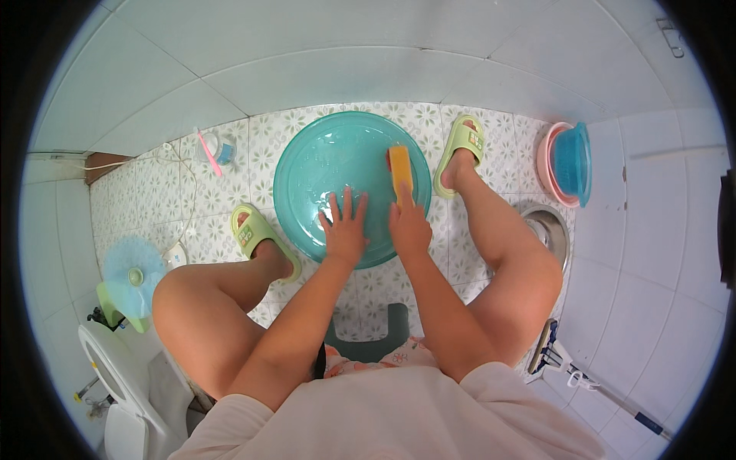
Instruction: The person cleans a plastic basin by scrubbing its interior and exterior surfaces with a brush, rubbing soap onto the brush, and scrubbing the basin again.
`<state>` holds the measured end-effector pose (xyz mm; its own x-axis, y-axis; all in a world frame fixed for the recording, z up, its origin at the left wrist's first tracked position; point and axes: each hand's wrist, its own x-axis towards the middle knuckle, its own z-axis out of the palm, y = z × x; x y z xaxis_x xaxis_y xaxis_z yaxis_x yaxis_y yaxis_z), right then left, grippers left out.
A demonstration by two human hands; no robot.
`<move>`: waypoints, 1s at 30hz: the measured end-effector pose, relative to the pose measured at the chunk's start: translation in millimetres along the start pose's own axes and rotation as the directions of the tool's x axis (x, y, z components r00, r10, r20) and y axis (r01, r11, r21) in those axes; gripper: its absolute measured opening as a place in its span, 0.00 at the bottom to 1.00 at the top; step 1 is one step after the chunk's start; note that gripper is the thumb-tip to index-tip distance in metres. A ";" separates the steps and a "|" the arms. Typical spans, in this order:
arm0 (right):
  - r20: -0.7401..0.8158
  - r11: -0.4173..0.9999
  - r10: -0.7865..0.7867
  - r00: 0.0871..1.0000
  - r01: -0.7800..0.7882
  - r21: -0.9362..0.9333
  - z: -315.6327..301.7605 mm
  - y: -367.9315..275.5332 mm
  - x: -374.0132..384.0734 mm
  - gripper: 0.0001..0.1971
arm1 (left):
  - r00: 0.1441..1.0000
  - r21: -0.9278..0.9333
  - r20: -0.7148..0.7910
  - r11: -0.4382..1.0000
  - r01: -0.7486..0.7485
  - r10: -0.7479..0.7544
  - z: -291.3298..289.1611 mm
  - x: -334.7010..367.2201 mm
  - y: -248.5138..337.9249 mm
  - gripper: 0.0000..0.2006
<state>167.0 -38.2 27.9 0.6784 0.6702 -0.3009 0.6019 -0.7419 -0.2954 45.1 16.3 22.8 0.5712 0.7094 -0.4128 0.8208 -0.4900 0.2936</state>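
A large round teal plastic basin [307,157] sits on the floor between my feet, its surface wet and shiny; whether it stands upright or upside down I cannot tell. Fingers spread, my left hand [346,232] rests on the basin's near part. My right hand [411,228] is wrapped round the handle of a yellow scrubbing brush [401,170]. The brush head points away from me, over the right side of the basin, with a bit of reddish bristle along its left edge. My right fingers partly cover the handle.
Green slippers [264,239] are on my feet beside the basin. Left stand a tub with a pink-handled brush [208,152], a blue fan [135,276] and a white toilet [115,360]. Right are pink and blue basins [571,165], a metal bowl [556,230] and a mop [606,391].
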 end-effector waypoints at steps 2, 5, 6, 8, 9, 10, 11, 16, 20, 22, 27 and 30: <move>0.021 1.000 0.023 0.999 -0.023 -0.001 -0.6 -3.4 -8.6 0.29 | 0.999 0.014 -0.034 1.000 -0.028 0.028 9.2 2.6 -4.6 0.46; 0.022 0.999 0.029 0.999 -0.030 0.043 3.7 -9.6 1.3 0.29 | 0.996 0.007 -0.059 0.998 -0.069 0.069 13.1 6.9 -3.8 0.41; 0.002 0.996 0.004 1.000 -0.004 0.093 6.5 -13.0 8.5 0.29 | 0.996 -0.010 -0.055 0.997 -0.074 0.074 12.4 7.9 -2.2 0.41; -0.021 0.992 -0.059 0.998 0.061 0.111 10.1 -30.7 21.9 0.29 | 0.996 -0.005 -0.034 0.997 -0.083 0.083 11.2 8.8 -1.3 0.41; -0.045 0.984 -0.121 0.992 0.126 0.129 10.6 -39.6 27.1 0.29 | 0.996 0.001 -0.013 0.996 -0.092 0.092 10.4 8.8 -0.8 0.40; -0.046 0.984 -0.119 0.992 0.124 0.129 8.9 -48.9 30.8 0.29 | 0.996 0.001 -0.012 0.996 -0.094 0.094 8.2 8.5 -0.6 0.40; 0.017 0.987 -0.112 0.994 0.109 0.120 6.1 -59.3 33.1 0.28 | 0.996 -0.001 0.016 0.996 -0.092 0.092 5.2 7.4 -1.4 0.40; -0.018 0.984 -0.133 0.991 0.134 0.116 16.0 -32.4 24.0 0.28 | 0.994 0.002 -0.027 0.994 -0.106 0.106 13.4 8.8 -4.4 0.40; -0.003 0.998 -0.027 1.000 0.027 0.056 5.1 -7.8 0.3 0.29 | 0.995 0.004 -0.070 0.997 -0.075 0.075 12.8 6.5 -5.4 0.45; -0.005 1.000 -0.001 1.000 0.001 0.007 6.0 -6.8 2.7 0.29 | 0.997 -0.022 -0.040 0.998 -0.065 0.064 11.3 7.3 -3.4 0.47; -0.096 0.985 -0.129 0.987 0.138 0.104 12.3 -38.7 32.9 0.28 | 0.992 0.021 -0.061 0.993 -0.112 0.113 20.6 10.0 -6.5 0.47; 0.059 0.975 -0.214 0.975 0.209 0.076 10.0 -69.7 38.4 0.27 | 0.981 0.034 -0.130 0.990 -0.140 0.143 30.7 8.2 -12.0 0.48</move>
<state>146.9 39.4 27.9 0.5078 0.8133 -0.2840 0.6966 -0.5817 -0.4200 40.1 12.4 -10.6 0.6772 0.6917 -0.2508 0.7324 -0.6013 0.3193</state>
